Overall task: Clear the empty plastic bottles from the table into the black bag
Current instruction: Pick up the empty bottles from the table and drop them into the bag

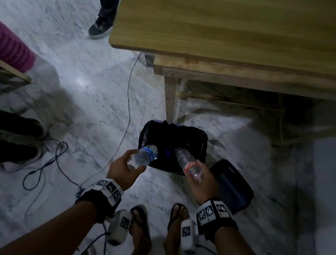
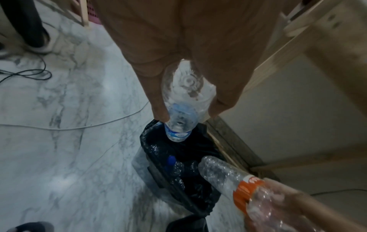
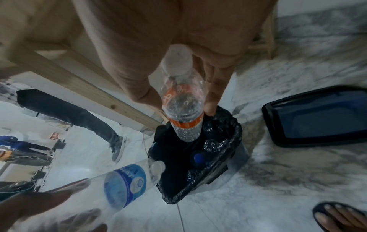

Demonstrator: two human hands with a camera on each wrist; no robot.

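My left hand (image 1: 125, 169) grips a clear bottle with a blue label (image 1: 143, 156), tilted over the near left rim of the black bag (image 1: 147, 129). My right hand (image 1: 201, 178) grips a clear bottle with an orange-red label (image 1: 189, 165), its far end pointing down over the bag's mouth. The bag lines a bin on the floor and holds several crushed bottles, one with a blue cap (image 3: 198, 157). In the left wrist view the blue-label bottle (image 2: 182, 109) hangs over the bag (image 2: 147, 136); the right wrist view shows the orange-label bottle (image 3: 183, 106) above the bag (image 3: 234, 125).
A wooden table (image 1: 238, 26) stands just beyond the bag, its leg (image 1: 169, 98) close behind it. A dark bin lid (image 1: 233, 186) lies on the marble floor at the right. Cables (image 1: 131, 93) trail at the left. Another person's shoe (image 1: 100, 28) and my sandalled feet (image 1: 141, 230) are nearby.
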